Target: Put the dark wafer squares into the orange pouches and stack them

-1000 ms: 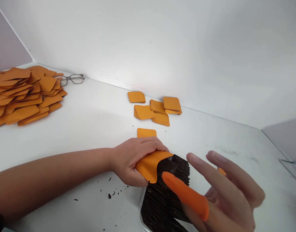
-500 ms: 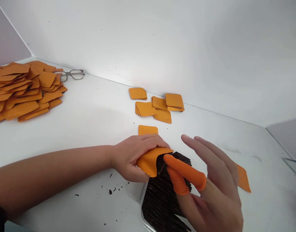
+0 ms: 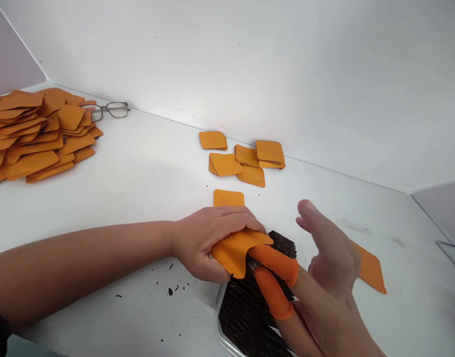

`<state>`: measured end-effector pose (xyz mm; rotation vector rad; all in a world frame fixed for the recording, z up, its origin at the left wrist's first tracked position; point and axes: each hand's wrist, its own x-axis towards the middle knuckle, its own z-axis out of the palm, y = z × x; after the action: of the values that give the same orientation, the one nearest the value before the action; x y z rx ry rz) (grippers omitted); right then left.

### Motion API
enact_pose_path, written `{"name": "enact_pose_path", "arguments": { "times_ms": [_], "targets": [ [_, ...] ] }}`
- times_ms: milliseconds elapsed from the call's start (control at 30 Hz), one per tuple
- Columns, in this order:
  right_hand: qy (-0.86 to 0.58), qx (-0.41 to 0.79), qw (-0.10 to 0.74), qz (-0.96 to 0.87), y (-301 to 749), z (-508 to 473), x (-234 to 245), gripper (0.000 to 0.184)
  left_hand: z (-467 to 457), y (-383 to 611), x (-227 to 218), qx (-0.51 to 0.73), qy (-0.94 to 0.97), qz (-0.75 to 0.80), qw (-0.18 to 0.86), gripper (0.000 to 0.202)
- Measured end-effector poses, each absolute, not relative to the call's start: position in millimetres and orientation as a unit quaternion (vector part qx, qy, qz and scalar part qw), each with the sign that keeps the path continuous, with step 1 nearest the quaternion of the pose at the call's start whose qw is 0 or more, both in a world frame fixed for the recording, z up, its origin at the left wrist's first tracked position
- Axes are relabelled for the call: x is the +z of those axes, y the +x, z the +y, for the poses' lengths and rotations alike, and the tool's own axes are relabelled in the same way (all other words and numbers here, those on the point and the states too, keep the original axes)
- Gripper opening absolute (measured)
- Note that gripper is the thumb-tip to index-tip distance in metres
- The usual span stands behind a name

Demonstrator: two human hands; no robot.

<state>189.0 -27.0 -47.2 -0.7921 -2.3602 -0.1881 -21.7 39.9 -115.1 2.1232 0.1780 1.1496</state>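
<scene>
My left hand [image 3: 214, 238] is closed around a small orange paper envelope [image 3: 232, 254], squeezing it so that its mouth gapes toward the right. Orange finger cots cover the thumb and index finger of my right hand [image 3: 320, 292]. The index tip reaches into the envelope's mouth, and the thumb is just outside it. A thin dark piece shows between those two fingertips, too hidden to name. Below both hands lies a clear plastic tray [image 3: 220, 327] filled with dark brown, stick-like strips [image 3: 246, 312].
A large heap of orange envelopes [image 3: 34, 134] lies at the left, with eyeglasses [image 3: 116, 109] behind it. Several small stacks of envelopes [image 3: 225, 164] sit near the back wall. One envelope [image 3: 228, 198] lies beyond my left hand, another [image 3: 370, 267] at the right. Dark crumbs [image 3: 170, 291] dot the white table.
My right index finger has moved into the envelope's mouth, with the thumb lower and farther apart from it. The other right fingers have curled. My left hand keeps its hold.
</scene>
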Motion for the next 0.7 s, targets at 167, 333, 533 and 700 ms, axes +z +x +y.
{"name": "enact_pose_path", "arguments": {
  "times_ms": [167,333,533,700],
  "targets": [
    [-0.329,-0.078,0.319,-0.885,190.9,-26.1,-41.5,0.019,35.9,-20.0,-113.8,0.447,0.823,0.080,0.341,0.061],
    [-0.299,-0.053,0.294,-0.906,188.0,-23.6,-36.9,0.018,32.4,-17.8,-113.4,0.473,0.826,0.113,0.287,0.056],
    [-0.291,-0.076,0.283,-0.911,188.7,-19.5,-38.9,0.020,32.4,-19.2,-113.6,0.448,0.825,0.144,0.314,0.060],
    [-0.276,-0.124,0.355,-0.884,187.5,-18.4,-39.5,0.022,33.5,-18.9,-109.4,0.464,0.805,0.142,0.342,0.060]
  ]
}}
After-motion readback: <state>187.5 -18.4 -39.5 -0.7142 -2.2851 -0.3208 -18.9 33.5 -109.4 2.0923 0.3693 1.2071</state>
